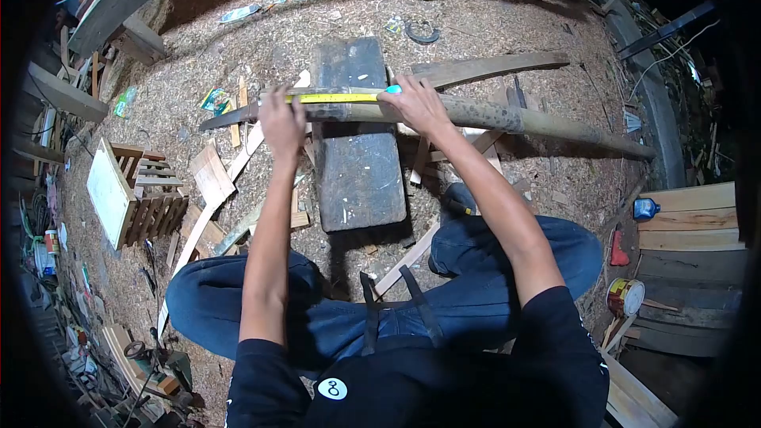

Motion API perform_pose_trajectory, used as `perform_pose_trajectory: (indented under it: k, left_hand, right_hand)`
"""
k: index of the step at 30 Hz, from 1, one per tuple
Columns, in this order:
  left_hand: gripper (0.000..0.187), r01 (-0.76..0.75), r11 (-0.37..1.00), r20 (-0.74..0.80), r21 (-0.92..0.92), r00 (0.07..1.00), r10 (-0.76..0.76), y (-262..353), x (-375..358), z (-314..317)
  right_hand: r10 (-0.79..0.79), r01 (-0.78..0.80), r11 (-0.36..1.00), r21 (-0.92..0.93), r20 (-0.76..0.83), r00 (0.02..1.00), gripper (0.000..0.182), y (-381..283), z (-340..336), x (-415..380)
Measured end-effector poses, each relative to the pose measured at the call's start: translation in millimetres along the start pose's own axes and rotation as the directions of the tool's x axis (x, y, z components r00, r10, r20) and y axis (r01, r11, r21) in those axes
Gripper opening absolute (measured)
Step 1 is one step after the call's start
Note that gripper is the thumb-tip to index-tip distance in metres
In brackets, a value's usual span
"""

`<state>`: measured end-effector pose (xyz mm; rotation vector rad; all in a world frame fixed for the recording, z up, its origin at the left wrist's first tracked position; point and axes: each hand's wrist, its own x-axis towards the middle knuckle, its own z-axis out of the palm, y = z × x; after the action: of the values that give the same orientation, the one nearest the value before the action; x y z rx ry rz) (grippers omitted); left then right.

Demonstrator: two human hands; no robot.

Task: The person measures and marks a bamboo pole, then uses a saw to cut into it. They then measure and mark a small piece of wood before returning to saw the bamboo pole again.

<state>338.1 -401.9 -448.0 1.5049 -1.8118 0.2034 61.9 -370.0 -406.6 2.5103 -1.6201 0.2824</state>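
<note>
A long bamboo pole (476,113) lies crosswise over a dark wooden block (362,182). Along the pole's left part runs a yellow tape measure (337,98), pulled out between my hands. My left hand (281,120) is closed around the pole's left end and the tape's left end. My right hand (416,105) is closed on the tape measure's case, of which a turquoise bit shows by the thumb. A dark blade (230,117) sticks out to the left, beyond my left hand.
Wood shavings and offcuts cover the ground around the block. A slatted wooden crate (111,194) stands at the left. A curved board (499,67) lies behind the pole. At the right are a can (626,298), a blue bottle (646,208) and stacked planks (690,218).
</note>
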Motion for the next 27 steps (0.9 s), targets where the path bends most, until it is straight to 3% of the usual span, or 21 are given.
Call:
perform_pose_trajectory:
  k: [3, 7, 9, 11, 13, 15, 19, 21, 24, 27]
  left_hand:
    - [0.031, 0.105, 0.992, 0.024, 0.071, 0.994, -0.107, -32.6, -1.2, -9.8]
    - [0.033, 0.065, 0.996, 0.004, 0.054, 0.998, -0.065, -35.1, -6.8, -6.3]
    - [0.034, -0.018, 0.990, 0.018, 0.137, 1.000, 0.016, -35.5, -9.0, -6.7]
    - [0.036, 0.014, 0.992, 0.051, 0.123, 0.998, -0.021, -32.2, -8.8, -6.4]
    - [0.040, -0.005, 0.962, 0.016, 0.273, 1.000, 0.001, -27.5, -8.3, -4.3]
    - [0.043, 0.014, 0.964, 0.035, 0.264, 0.999, -0.024, -22.5, -8.8, -1.3]
    - [0.037, -0.070, 0.979, 0.101, 0.190, 0.994, 0.051, 6.4, -3.6, 6.3]
    - [0.035, -0.167, 0.986, 0.112, 0.015, 0.980, 0.165, 26.0, 3.0, 12.6]
    - [0.037, -0.151, 0.971, 0.224, -0.184, 0.956, 0.191, 52.0, 11.6, 26.6]
    - [0.038, -0.168, 0.974, 0.315, -0.153, 0.926, 0.209, 61.9, 10.6, 48.6]
  right_hand:
    - [0.013, -0.013, 1.000, -0.003, -0.016, 1.000, 0.027, -1.2, 2.5, 0.3]
    - [0.020, -0.020, 1.000, -0.013, -0.016, 1.000, 0.027, -0.6, 5.6, 0.4]
    - [0.011, -0.013, 1.000, -0.021, -0.079, 0.997, 0.027, 0.1, 8.1, 0.1]
    - [0.021, -0.022, 1.000, -0.019, -0.075, 0.997, 0.028, -0.6, 9.5, -1.2]
    - [0.024, -0.025, 1.000, -0.014, -0.079, 0.997, 0.028, -1.8, 10.3, 0.6]
    - [0.036, -0.035, 0.999, 0.009, -0.099, 0.994, 0.028, -2.6, 11.0, -1.9]
    - [0.022, -0.021, 1.000, 0.006, -0.041, 0.999, 0.028, -5.1, 6.8, -8.0]
    - [-0.006, 0.001, 0.999, -0.045, -0.105, 0.994, 0.028, -5.2, 10.9, -9.9]
    - [-0.015, 0.009, 0.999, -0.049, -0.117, 0.993, 0.029, -6.1, 10.8, -11.9]
    - [-0.019, 0.011, 0.997, -0.077, -0.096, 0.995, 0.031, -6.1, 9.9, -12.2]
